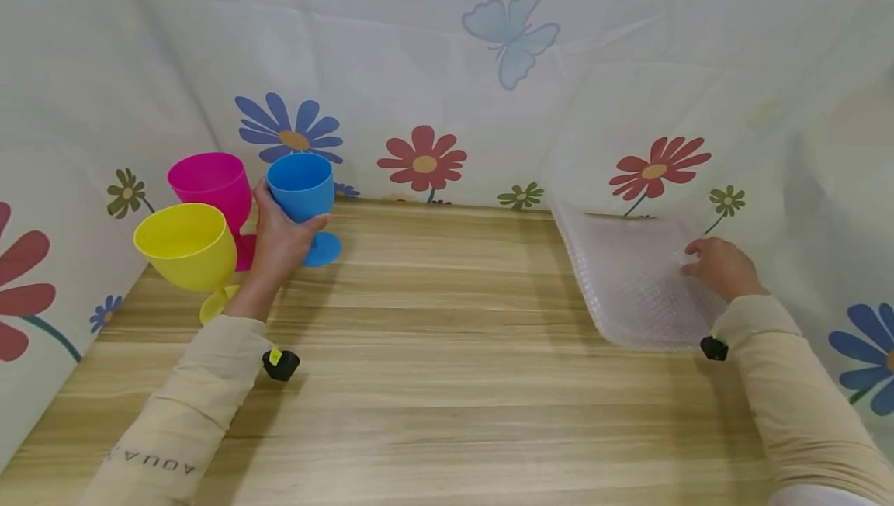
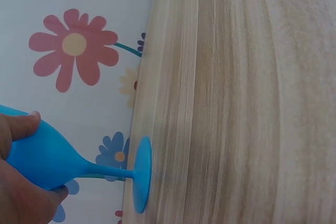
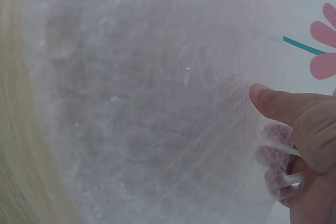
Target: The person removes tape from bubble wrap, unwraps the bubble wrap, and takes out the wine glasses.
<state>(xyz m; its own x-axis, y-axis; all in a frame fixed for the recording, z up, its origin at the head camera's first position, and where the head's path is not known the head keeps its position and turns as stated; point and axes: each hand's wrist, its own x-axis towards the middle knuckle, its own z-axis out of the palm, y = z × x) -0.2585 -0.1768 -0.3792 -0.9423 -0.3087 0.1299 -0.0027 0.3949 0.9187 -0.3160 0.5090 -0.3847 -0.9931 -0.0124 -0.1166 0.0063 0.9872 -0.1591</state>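
Observation:
My left hand (image 1: pixel 279 238) holds a blue plastic goblet (image 1: pixel 307 199) upright by its bowl, at the back left of the table. In the left wrist view, thumb and fingers wrap the bowl of the goblet (image 2: pixel 50 156), and its stem and round foot show below the grip. Beside that hand stand a pink goblet (image 1: pixel 216 184), partly hidden behind it, and a yellow goblet (image 1: pixel 192 258) nearer to me. Over on the right, my right hand (image 1: pixel 726 267) pinches the edge of clear bubble wrap (image 1: pixel 628 281). The right wrist view has the thumb in front of the wrap (image 3: pixel 147 103) and fingers behind it.
The wooden tabletop (image 1: pixel 433 351) spans the space between my arms. A white cloth with printed flowers and a butterfly (image 1: pixel 447 64) hangs along the back and both sides of the table. A small black device (image 1: pixel 281 365) sits at my left wrist.

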